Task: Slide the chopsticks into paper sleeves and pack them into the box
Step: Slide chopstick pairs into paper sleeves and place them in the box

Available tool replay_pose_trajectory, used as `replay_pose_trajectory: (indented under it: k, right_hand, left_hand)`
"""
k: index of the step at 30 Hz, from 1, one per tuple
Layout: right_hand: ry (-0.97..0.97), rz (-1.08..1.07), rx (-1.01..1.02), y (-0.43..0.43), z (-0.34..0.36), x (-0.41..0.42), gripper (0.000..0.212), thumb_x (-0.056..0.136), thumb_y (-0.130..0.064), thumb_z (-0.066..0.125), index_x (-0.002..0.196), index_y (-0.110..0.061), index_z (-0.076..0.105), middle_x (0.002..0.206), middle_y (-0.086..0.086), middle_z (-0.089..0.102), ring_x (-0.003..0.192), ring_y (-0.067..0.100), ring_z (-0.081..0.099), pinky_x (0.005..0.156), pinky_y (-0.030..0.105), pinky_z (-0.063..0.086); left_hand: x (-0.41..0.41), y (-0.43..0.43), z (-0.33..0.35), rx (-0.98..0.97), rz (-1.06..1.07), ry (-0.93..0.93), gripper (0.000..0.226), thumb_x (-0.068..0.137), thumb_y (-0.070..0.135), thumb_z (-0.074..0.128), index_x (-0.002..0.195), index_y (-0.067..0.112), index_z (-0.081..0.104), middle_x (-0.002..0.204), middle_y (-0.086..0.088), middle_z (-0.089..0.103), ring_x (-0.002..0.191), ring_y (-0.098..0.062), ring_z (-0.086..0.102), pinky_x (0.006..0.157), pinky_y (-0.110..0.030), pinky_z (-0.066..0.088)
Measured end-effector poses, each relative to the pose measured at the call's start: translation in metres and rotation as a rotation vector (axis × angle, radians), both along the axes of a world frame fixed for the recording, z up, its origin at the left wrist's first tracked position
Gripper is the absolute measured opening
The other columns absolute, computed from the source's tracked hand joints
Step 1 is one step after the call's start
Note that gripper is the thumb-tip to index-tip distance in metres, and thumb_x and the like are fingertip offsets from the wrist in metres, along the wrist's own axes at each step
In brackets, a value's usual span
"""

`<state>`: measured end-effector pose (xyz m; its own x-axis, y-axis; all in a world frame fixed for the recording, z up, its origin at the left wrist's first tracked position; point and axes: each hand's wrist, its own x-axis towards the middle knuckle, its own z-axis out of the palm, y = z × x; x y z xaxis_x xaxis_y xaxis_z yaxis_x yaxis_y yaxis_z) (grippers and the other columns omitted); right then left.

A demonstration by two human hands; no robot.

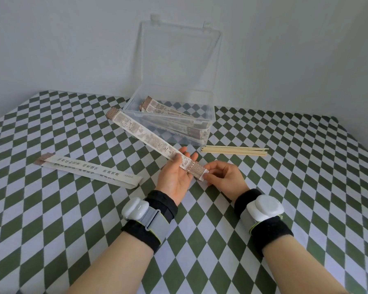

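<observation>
Grip: left hand [174, 175], right hand [223, 177] pinch flat printed paper sleeve [149, 141] | thin wooden chopsticks [234, 151] beside clear box [179, 60]

Sleeve print
The brown-patterned white paper sleeve [149, 136] is showing "欢迎光"; print on the flat white sleeves [89, 171] is blurring illegibly.

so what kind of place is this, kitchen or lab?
Probably a staged recording corner, not a real kitchen: a table in a green-and-white checked cloth against bare white walls, white sensor-like units strapped to both wrists, and a paper sleeve held near a clear box.
</observation>
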<state>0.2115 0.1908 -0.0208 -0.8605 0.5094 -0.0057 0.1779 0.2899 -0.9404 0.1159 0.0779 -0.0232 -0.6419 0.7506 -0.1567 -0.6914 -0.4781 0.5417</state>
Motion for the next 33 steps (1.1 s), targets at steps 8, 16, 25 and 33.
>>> replay_pose_trajectory:
  k: [8,16,25,33]
  right_hand:
    - [-0.003,-0.025,-0.023,0.0,0.0,-0.001,0.01,0.083,-0.005,0.064,0.086,-0.014,0.066,0.084,0.002,0.071,0.068,0.007,0.065,0.063,0.017,0.052]
    - [-0.04,-0.009,-0.002,-0.004,0.001,0.001,0.014,0.085,-0.01,0.062,0.078,-0.021,0.066,0.074,0.0,0.07,0.068,0.013,0.065,0.076,0.03,0.055]
    - [-0.071,0.001,0.075,-0.009,0.004,-0.002,0.007,0.084,-0.015,0.064,0.08,-0.02,0.063,0.075,-0.005,0.066,0.065,0.005,0.06,0.069,0.019,0.05]
    - [-0.391,-0.232,0.803,0.065,0.015,-0.005,0.023,0.092,-0.015,0.049,0.113,-0.016,0.059,0.113,0.0,0.053,0.105,0.016,0.046,0.089,0.027,0.041]
  left_hand:
    - [0.001,0.001,-0.001,0.052,-0.03,0.002,0.018,0.096,0.023,0.037,0.095,0.015,0.054,0.095,-0.006,0.057,0.104,-0.024,0.059,0.084,-0.04,0.047]
    - [0.0,0.002,-0.003,0.078,-0.019,-0.014,0.015,0.094,0.022,0.039,0.086,0.016,0.05,0.08,-0.003,0.051,0.087,-0.02,0.059,0.081,-0.035,0.046]
    - [-0.003,-0.003,-0.004,0.086,0.079,-0.137,0.025,0.099,0.024,0.035,0.08,0.013,0.048,0.074,-0.003,0.049,0.076,-0.019,0.053,0.087,-0.036,0.042]
    - [-0.015,0.001,-0.01,0.145,0.193,-0.268,0.025,0.098,0.025,0.035,0.079,0.014,0.046,0.068,-0.003,0.047,0.068,-0.018,0.049,0.111,-0.048,0.025]
